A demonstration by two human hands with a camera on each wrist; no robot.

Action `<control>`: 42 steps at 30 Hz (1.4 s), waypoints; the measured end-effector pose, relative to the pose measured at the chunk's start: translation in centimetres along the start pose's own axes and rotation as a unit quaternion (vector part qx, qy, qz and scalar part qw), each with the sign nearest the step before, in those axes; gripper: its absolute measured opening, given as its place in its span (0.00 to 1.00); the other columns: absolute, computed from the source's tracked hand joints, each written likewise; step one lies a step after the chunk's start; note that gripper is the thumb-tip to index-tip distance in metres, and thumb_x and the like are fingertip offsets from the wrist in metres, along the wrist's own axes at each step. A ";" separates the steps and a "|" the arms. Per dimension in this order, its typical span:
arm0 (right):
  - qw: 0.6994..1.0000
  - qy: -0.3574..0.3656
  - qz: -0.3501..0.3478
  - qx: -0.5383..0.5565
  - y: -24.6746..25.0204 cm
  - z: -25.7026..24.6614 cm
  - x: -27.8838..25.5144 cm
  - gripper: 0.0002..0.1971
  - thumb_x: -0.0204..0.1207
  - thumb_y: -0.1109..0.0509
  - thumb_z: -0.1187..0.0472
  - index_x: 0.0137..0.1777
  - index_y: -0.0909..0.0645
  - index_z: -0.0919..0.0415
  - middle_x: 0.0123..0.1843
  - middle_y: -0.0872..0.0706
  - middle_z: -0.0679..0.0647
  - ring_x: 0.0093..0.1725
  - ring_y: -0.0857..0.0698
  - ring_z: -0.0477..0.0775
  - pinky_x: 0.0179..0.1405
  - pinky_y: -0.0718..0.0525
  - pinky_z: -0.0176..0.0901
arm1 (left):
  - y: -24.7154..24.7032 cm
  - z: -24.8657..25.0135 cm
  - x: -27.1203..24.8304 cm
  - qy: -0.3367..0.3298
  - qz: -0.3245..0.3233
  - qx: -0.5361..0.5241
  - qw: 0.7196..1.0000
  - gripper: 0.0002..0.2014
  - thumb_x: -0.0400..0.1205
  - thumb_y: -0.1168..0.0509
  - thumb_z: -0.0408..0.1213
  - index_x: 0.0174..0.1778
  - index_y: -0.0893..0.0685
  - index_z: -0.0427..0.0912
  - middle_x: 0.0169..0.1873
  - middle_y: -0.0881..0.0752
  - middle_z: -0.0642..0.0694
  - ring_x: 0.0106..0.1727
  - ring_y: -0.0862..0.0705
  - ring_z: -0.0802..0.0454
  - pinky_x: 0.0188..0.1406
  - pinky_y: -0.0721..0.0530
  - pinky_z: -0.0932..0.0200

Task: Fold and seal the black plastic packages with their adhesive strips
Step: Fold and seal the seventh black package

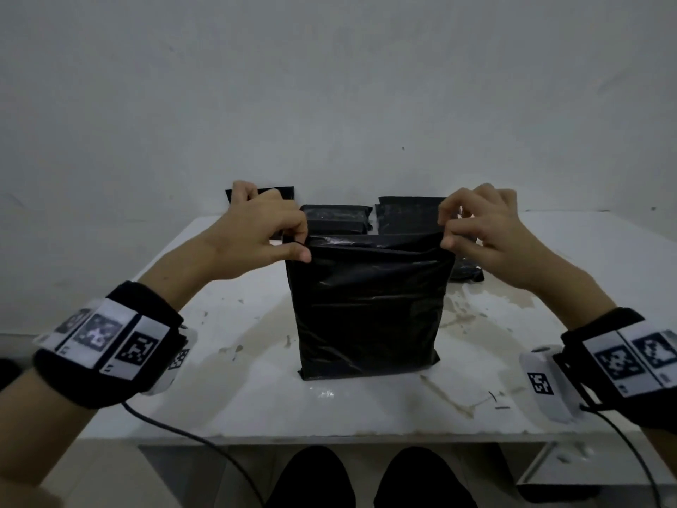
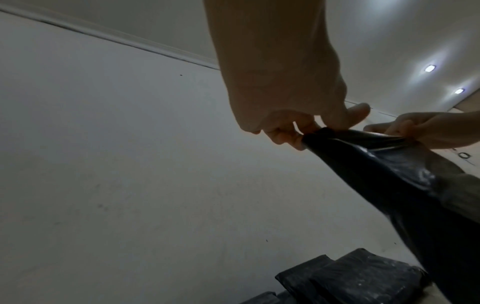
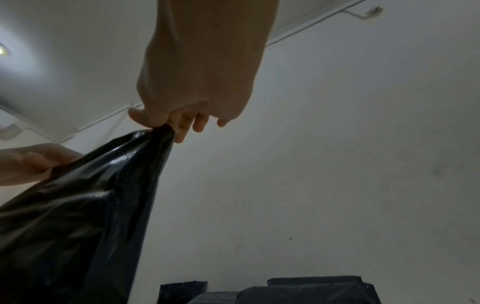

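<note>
A black plastic package (image 1: 370,306) stands upright on the white table (image 1: 227,379), its bottom edge on the surface. My left hand (image 1: 293,243) pinches its top left corner between thumb and fingers. My right hand (image 1: 448,236) pinches the top right corner. The top edge is stretched between the two hands. In the left wrist view, the left hand (image 2: 309,133) grips the bunched corner of the package (image 2: 405,185). The right wrist view shows the right hand (image 3: 168,125) holding the other corner of the package (image 3: 85,195). No adhesive strip shows.
Several other black packages (image 1: 335,218) lie stacked at the back of the table against the wall, with more at the right (image 1: 406,214) and one flat piece at the back left (image 1: 274,190). The tabletop is stained. My knees (image 1: 366,478) sit below the front edge.
</note>
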State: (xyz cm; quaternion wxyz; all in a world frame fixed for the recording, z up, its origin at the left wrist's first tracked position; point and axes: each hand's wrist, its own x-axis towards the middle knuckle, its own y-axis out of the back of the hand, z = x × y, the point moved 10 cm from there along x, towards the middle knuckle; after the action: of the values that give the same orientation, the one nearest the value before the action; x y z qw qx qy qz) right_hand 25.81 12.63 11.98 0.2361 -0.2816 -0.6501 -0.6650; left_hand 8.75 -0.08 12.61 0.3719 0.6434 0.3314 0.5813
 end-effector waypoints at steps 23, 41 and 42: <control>0.936 -0.048 -0.072 0.342 0.0 -0.7 -0.5 0.03 0.71 0.31 0.46 0.42 0.15 0.37 0.37 0.16 0.42 0.36 0.20 0.40 0.37 0.28 0.24 | 2.1 0.4 -1.1 -0.065 0.076 0.084 0.991 0.27 0.81 0.55 0.65 0.31 0.22 0.51 0.37 0.26 0.61 0.43 0.32 0.58 0.43 0.51 0.58; 0.981 -0.077 0.013 0.177 1.1 0.5 -0.8 0.13 0.62 0.24 0.49 0.29 0.21 0.56 0.40 0.20 0.45 0.36 0.21 0.40 0.36 0.25 0.27 | 2.4 0.2 -1.1 -0.101 0.109 0.038 0.988 0.29 0.76 0.47 0.67 0.28 0.17 0.46 0.34 0.25 0.60 0.38 0.37 0.62 0.50 0.43 0.64; 0.978 -0.087 0.015 0.191 1.2 0.5 -0.7 0.13 0.60 0.20 0.51 0.29 0.19 0.57 0.40 0.19 0.46 0.35 0.20 0.39 0.35 0.24 0.26 | 2.4 -0.1 -1.0 -0.092 0.104 0.016 0.990 0.29 0.76 0.46 0.67 0.28 0.17 0.46 0.34 0.27 0.62 0.39 0.35 0.63 0.52 0.43 0.68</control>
State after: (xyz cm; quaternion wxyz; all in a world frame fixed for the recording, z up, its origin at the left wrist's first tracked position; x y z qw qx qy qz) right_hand 27.18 13.01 12.38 0.2383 -0.2980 -0.7789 -0.4977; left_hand 8.49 -2.16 14.16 0.3276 0.7311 0.2363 0.5498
